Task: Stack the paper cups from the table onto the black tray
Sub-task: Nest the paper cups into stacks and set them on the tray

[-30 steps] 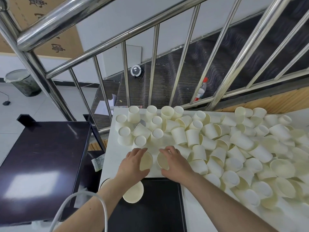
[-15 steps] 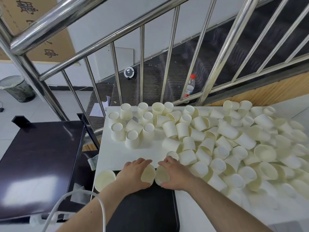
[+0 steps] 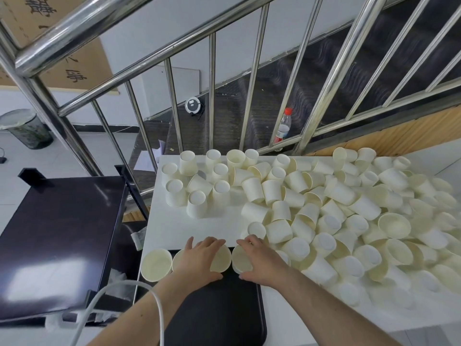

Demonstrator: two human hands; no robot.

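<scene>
Both my forearms reach forward over the black tray (image 3: 219, 308), which lies at the near edge of the white table (image 3: 174, 221). My left hand (image 3: 199, 258) curls around one paper cup (image 3: 220, 258), mouth facing me, at the tray's far edge. My right hand (image 3: 259, 260) grips a second cup (image 3: 240, 259) just beside it. Two more cups (image 3: 156, 264) stand upright at the tray's far-left corner. The loose cup pile (image 3: 336, 208) covers the table's right side.

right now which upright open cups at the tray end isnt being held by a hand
The leftmost cup, standing mouth-up at the table's near-left corner. The left hand grips its own cup, the right hand another; this one stands free.
</scene>
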